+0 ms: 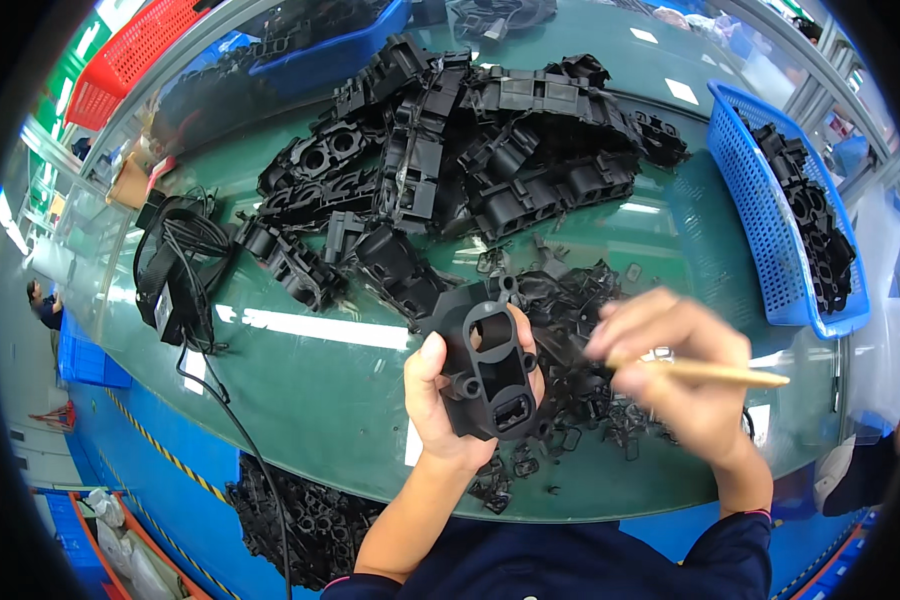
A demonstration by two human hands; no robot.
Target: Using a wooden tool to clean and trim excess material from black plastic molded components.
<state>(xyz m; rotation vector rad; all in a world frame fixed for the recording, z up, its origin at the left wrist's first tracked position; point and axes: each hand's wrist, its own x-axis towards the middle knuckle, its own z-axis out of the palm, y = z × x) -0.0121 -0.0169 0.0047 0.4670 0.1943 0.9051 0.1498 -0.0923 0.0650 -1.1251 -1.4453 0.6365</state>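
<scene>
My left hand (435, 410) is wrapped round a black moulded plastic part (489, 352), held tilted up over the table. The part has an oval opening near its top and a small rectangular one near its bottom. To its right, my right hand (675, 365) is closed on a wooden-handled tool (715, 374), smeared by motion. The tool's working end is hidden or blurred, so its kind is unclear. Small black plastic scraps (580, 390) lie beneath and between the hands. Beyond them is a large heap of similar black parts (410, 150).
A blue perforated basket (760, 230) of black parts stands at the right. Coiled black cable (185, 270) lies at the left of the green table (310, 390). Another blue bin (340, 55) sits at the back. More black parts (290, 515) are below the near edge.
</scene>
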